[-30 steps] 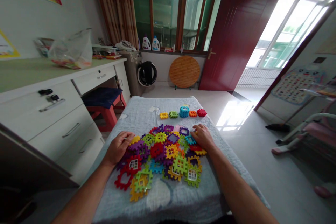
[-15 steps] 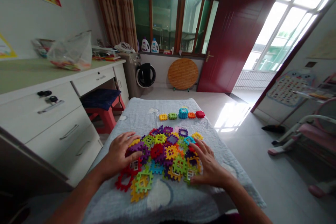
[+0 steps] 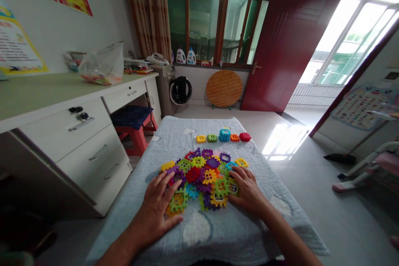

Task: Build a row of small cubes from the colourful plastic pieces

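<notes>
A heap of flat plastic building tiles with notched edges (image 3: pixel 209 176), in red, purple, green, yellow, orange and blue, lies on the cloth-covered table (image 3: pixel 199 253). My left hand (image 3: pixel 160 203) rests at the heap's near left side, fingers spread over green, yellow and purple tiles. At the right side my right hand (image 3: pixel 249 189) lies against the pile with its fingers spread, touching a pale green tile (image 3: pixel 232 187). Parts of the tiles under both hands are hidden. Beyond the heap stands a row of tile stacks: yellow, green, a taller blue stack (image 3: pixel 224 134), orange and red.
A white desk (image 3: pixel 84 133) with drawers stands on the left, bearing a clear plastic bag (image 3: pixel 102 66). A red stool (image 3: pixel 135 129) is tucked beside it. Behind are a washing machine (image 3: pixel 163 79), a round wooden tabletop (image 3: pixel 223 88) and an open red door (image 3: pixel 277 50).
My left hand has come nearer to me, and the tiles at the near left are pushed inward. My right hand stays by the right side. The view has turned slightly left.
</notes>
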### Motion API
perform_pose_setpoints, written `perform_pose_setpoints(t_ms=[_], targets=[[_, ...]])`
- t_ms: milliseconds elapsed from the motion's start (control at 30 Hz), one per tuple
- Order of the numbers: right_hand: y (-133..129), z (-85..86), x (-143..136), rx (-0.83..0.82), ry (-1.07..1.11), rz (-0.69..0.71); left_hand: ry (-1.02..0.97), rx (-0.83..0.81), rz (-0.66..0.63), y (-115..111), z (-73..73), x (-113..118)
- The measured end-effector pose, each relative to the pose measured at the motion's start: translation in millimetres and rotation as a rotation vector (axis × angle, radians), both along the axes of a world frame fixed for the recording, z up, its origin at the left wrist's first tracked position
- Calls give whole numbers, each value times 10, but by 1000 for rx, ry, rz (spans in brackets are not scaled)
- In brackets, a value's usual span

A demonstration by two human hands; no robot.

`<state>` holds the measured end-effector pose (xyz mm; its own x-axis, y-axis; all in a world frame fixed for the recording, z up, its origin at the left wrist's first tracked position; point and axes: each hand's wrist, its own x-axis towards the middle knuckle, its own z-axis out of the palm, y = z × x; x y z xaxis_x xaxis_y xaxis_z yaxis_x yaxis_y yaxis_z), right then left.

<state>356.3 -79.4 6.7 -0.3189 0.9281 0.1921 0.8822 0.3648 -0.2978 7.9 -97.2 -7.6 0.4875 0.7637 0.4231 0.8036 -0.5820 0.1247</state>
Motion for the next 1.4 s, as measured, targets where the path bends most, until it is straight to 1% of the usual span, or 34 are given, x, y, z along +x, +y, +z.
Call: perform_pose_setpoints(t_ms=[100, 200, 367, 500, 600, 667, 767, 867, 967, 1033, 1133, 1233, 1333, 1400], targets=[[86, -13, -22, 13, 18, -5, 17, 28, 13, 30, -4, -21], [140, -39, -16, 24, 43, -45, 20, 53, 34, 47, -51, -63], [138, -117, 24, 91, 101, -122, 10, 57, 47, 51, -136, -129], [124, -155, 29, 174, 115, -152, 2, 34, 66, 5, -104, -134], [114, -103, -22, 216, 112, -153, -46, 22, 72, -17, -25, -130], [93, -21, -95, 230, 106, -110, -94, 15, 83, 16, 55, -129], [44, 141, -246, 201, 74, 15, -148, 15, 146, 164, 195, -137], [17, 277, -390, 117, 39, 115, -124, 12, 169, 385, 287, -163], [50, 330, -465, 63, 34, 113, -54, -34, 127, 569, 301, -183], [100, 323, -474, 61, 29, 91, -25, -81, 101, 632, 294, -177], [173, 284, -463, 64, 16, 73, -22, -134, 73, 655, 300, -136], [216, 257, -447, 65, 9, 75, -47, -141, 70, 653, 311, -89], [267, 278, -381, 85, 39, 85, -82, -134, 76, 667, 296, -70], [354, 311, -277, 117, 89, 63, -102, -133, 78, 679, 284, -75]])
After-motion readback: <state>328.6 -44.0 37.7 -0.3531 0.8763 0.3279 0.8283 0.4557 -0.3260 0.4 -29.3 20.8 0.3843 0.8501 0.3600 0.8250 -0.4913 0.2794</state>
